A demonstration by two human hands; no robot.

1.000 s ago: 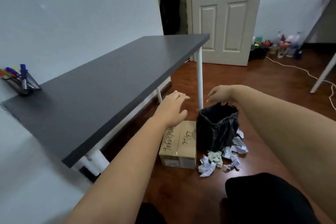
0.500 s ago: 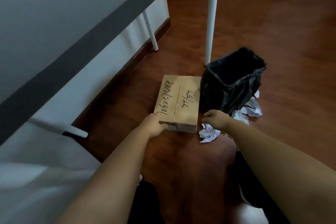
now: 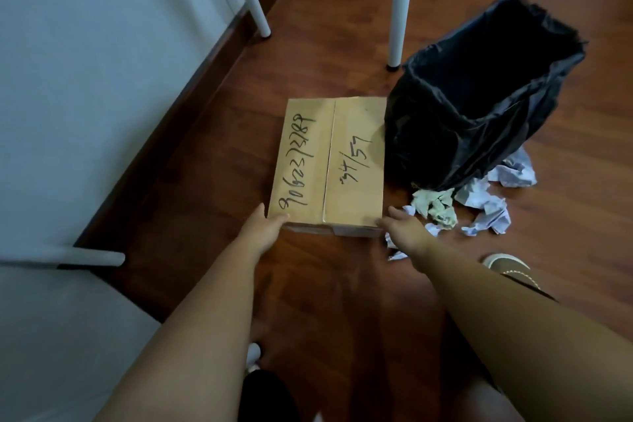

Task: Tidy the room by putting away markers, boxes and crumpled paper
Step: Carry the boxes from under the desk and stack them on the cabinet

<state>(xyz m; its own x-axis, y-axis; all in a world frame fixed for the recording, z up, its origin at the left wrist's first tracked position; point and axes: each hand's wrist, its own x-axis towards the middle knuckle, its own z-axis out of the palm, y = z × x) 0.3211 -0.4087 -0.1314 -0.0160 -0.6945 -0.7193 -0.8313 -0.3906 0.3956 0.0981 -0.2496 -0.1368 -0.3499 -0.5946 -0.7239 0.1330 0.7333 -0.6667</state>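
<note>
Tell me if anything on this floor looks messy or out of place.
Yes. Crumpled paper lies scattered on the floor beside the black-lined bin, not in it. The bin's liner sits slumped and lopsided. The cardboard box, with both hands at its near corners, looks intact.

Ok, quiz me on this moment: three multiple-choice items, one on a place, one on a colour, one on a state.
1. The crumpled paper lies:
A) inside the bin
B) on the floor beside the bin
C) on the box

2. The bin liner is:
A) black
B) white
C) blue

3. The cardboard box is:
A) open
B) crushed
C) closed, flaps meeting

Answers: 1 B, the wads lie on the wood floor at the bin's base. 2 A, the bag is black. 3 C, the flaps meet along the middle seam, while the left hand and right hand touch its near corners.
</note>
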